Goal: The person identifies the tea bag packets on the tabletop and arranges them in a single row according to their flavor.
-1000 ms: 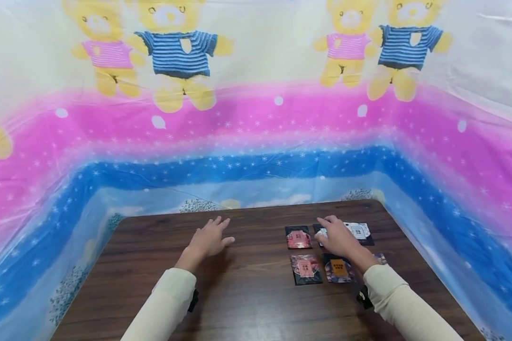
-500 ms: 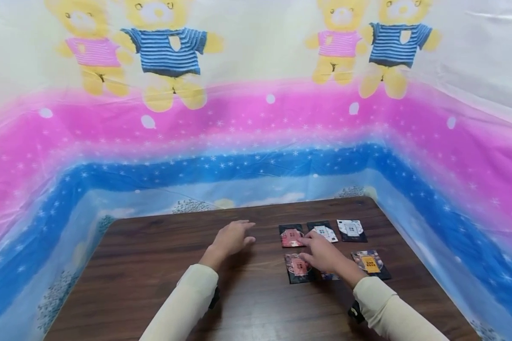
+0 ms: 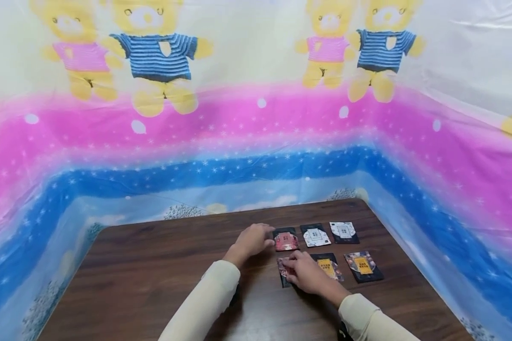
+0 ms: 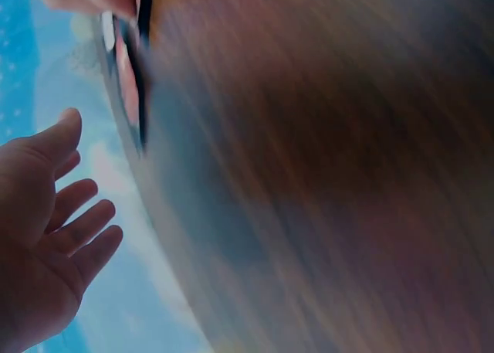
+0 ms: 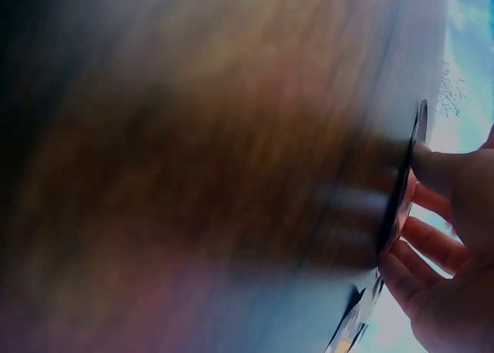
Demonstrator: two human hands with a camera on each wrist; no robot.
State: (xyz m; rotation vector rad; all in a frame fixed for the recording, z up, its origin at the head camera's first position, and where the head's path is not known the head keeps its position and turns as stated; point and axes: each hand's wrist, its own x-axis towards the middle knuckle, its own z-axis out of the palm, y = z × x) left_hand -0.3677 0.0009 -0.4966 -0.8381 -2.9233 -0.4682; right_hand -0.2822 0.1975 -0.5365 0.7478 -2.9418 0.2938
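Several flat black packets lie in two rows on the table's right half. My right hand (image 3: 309, 274) grips the red-labelled packet (image 3: 283, 273) at the front left. In the right wrist view, thumb and fingers meet opposite parts of that packet's edge (image 5: 396, 206); whether it is lifted cannot be told. My left hand (image 3: 252, 241) reaches beside the back-left red-labelled packet (image 3: 286, 240), fingertips close to its left edge. The left wrist view has this hand (image 4: 38, 237) with loose, spread fingers and nothing in them.
Two white-labelled packets (image 3: 315, 236) continue the back row. In the front row are two orange-labelled packets (image 3: 327, 266), the nearer one partly behind my right hand. The brown wooden table (image 3: 153, 284) is bordered by a patterned cloth backdrop (image 3: 222, 166).
My left hand has moved right, up to the back-left packet. My right hand has come left and down from the white-labelled packets to the front-left red one, uncovering the others. The head view has shifted slightly.
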